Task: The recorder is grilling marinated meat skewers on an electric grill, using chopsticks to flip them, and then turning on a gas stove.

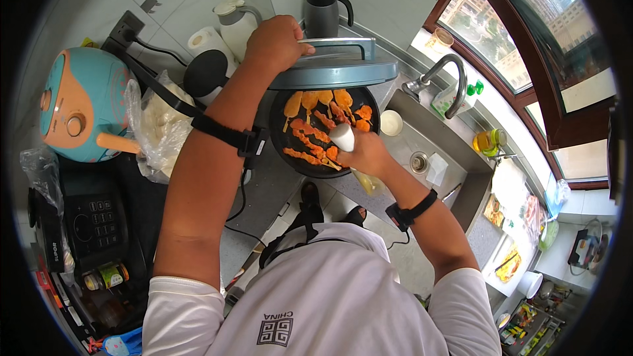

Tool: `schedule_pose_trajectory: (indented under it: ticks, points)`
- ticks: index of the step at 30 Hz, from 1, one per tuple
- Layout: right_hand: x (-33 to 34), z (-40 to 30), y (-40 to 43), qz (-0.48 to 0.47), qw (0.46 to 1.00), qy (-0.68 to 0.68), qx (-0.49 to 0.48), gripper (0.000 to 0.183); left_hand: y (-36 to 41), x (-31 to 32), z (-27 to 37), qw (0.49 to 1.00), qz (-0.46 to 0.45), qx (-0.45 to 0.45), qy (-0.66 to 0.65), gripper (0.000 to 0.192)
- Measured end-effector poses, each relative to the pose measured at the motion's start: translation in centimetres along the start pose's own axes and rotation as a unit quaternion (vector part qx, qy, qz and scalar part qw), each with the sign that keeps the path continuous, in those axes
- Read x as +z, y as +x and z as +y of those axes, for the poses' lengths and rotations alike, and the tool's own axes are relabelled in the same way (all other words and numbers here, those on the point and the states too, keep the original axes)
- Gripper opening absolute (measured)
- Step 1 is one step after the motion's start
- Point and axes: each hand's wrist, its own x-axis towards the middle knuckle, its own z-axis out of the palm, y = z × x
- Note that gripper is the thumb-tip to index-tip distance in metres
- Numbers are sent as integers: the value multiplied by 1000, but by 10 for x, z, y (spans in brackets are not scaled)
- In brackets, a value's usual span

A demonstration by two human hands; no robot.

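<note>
My left hand grips the handle of a blue-grey lid, holding it raised on the far side of a round black electric pan. In the pan lie several reddish meat skewers and orange-brown flat pieces on sticks. Over the pan's right part, my right hand is closed around a bottle with a white cap. The bottle is tilted, and its pale yellow lower end shows below the hand. My fingers hide part of the bottle and some of the food.
A sink with a curved faucet and a small white bowl lies to the right. Behind the pan stands a grey thermal jug. At left are a turquoise air fryer and a plastic bag. Cables hang near both arms.
</note>
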Motion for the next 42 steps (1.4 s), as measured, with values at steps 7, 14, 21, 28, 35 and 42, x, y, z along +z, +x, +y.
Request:
schedule_pose_trajectory:
  ticks: [7, 14, 21, 28, 35, 42]
  points:
    - [5, 39, -51, 11, 1000, -10, -13, 49, -10, 3, 0, 1000, 8, 12, 12, 39]
    - [-4, 59, -74, 36, 999, 11, 34, 42, -32, 13, -1, 999, 30, 27, -4, 46]
    - [-19, 78, -90, 73, 995, 72, 21, 38, -64, 33, 2, 1000, -11, 12, -1, 46]
    - [-31, 115, -132, 150, 973, 160, -73, 41, -121, 77, 0, 997, -37, 63, -19, 27]
    - [-81, 157, -188, 288, 952, 70, 75, 47, -173, 143, -4, 998, -55, 36, 24, 26]
    - [-131, 248, -184, 482, 850, 114, 177, 49, -184, 181, 1, 997, -54, -24, 59, 30]
